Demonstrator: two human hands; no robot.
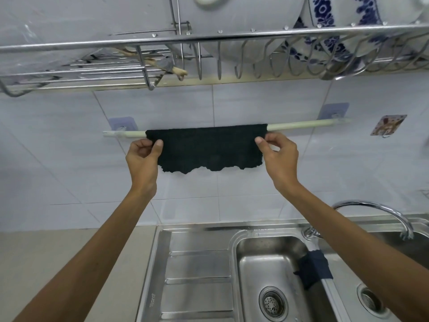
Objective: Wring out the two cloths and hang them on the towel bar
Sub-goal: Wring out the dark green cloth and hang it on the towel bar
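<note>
A black cloth [206,147] with a ragged lower edge hangs spread over the pale towel bar [301,124] on the tiled wall. My left hand [144,156] pinches the cloth's left edge between thumb and fingers. My right hand [277,154] pinches its right edge the same way. A second dark blue cloth [313,268] lies draped over the divider between the two sink basins, below my right forearm, partly hidden by it.
A steel dish rack [209,38] with white and blue-patterned plates hangs overhead, just above the bar. Below are a double steel sink [262,263] with drainboard, a curved tap [380,210] at right, and a beige counter [69,252] at left.
</note>
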